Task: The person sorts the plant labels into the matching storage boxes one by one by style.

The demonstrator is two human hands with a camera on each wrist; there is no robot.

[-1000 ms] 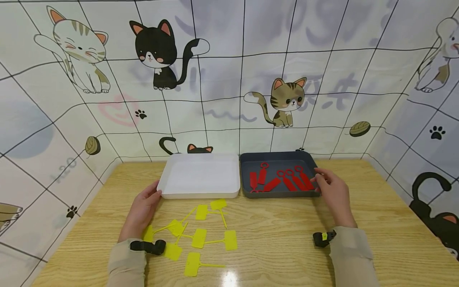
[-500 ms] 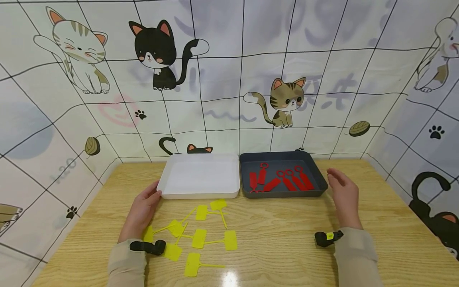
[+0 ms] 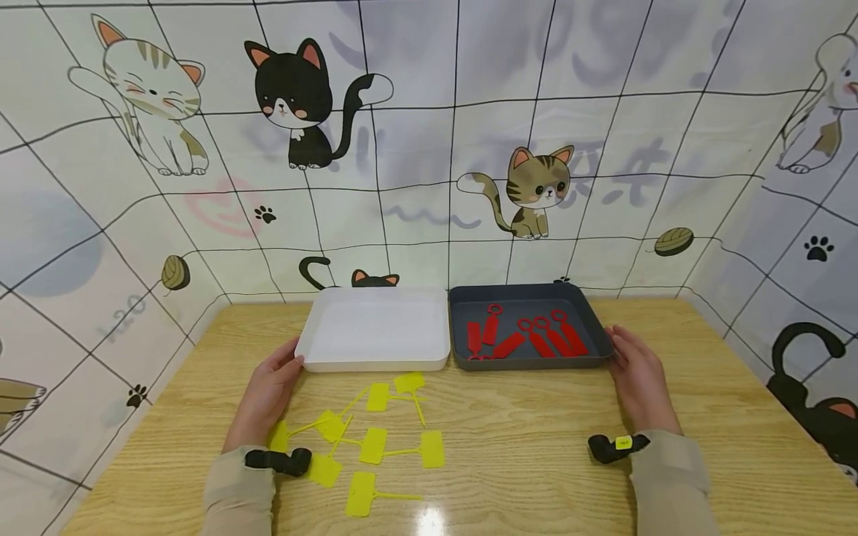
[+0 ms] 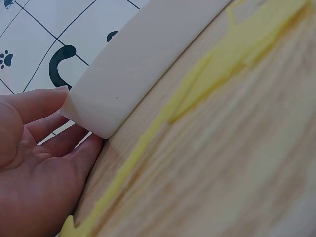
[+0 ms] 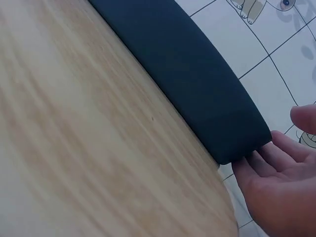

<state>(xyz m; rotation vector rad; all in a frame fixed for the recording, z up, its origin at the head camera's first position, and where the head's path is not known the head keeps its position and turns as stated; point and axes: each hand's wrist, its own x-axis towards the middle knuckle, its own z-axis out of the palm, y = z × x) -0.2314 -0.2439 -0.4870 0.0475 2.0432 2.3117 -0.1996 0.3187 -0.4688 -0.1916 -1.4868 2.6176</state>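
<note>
My left hand [image 3: 264,387] rests against the left side of a white tray [image 3: 372,365]. In the left wrist view its thumb touches the tray's near corner and its other fingers lie against the side, loosely extended. On the opposite side, my right hand [image 3: 642,380] touches the right side of a dark grey tray [image 3: 536,363] with its fingertips. The right wrist view shows that thumb held apart from the tray wall [image 5: 197,84]. Several red tags with ring ends [image 3: 509,345] lie inside the grey tray. Nothing lies in the white tray.
Several yellow tags with thin stems [image 3: 373,445] lie scattered on the wooden table [image 3: 509,461] in front of the white tray, some close to my left wrist. The two trays stand side by side before a cat-print cloth wall [image 3: 415,149].
My right hand has left the grey tray's near right corner, moved outward to the right, then come back to touch its right side. The left hand and the tags look unmoved.
</note>
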